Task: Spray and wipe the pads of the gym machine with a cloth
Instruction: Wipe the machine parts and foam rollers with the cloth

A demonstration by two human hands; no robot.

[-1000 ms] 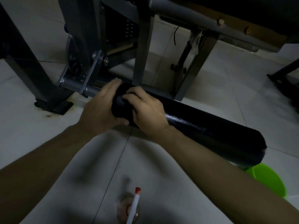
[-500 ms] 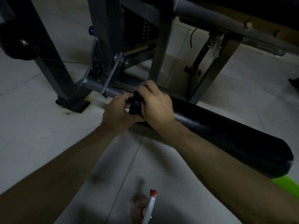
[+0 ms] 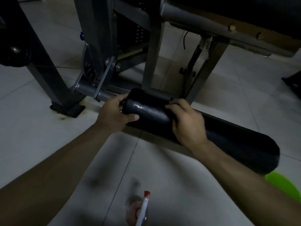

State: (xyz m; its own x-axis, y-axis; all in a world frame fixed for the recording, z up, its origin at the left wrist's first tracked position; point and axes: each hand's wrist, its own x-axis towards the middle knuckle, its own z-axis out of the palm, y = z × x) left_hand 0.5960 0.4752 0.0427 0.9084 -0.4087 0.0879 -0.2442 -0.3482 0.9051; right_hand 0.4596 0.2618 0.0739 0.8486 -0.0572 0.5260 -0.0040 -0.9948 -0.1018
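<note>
My left hand point(image 3: 114, 111) grips the left end of the black roller pad point(image 3: 149, 110), low by the machine frame point(image 3: 96, 30). My right hand point(image 3: 185, 119) curls over the pad just to the right; whether a cloth lies beneath is too dark to tell. The spray bottle point(image 3: 141, 209) sits nearer me.

The roller pad point(image 3: 228, 144) lies across the floor point(image 3: 244, 88), running from 10 o'clock to 4 o'clock. The left hand point(image 3: 114, 113) is on its 10 o'clock end, with the right hand point(image 3: 187, 121) just beside it. The machine frame point(image 3: 153, 62) stands behind at 12 o'clock. The spray bottle point(image 3: 140, 209) stands in front at 6 o'clock. The basin point(image 3: 283, 185) is partly hidden behind the pad's 4 o'clock end.
</note>
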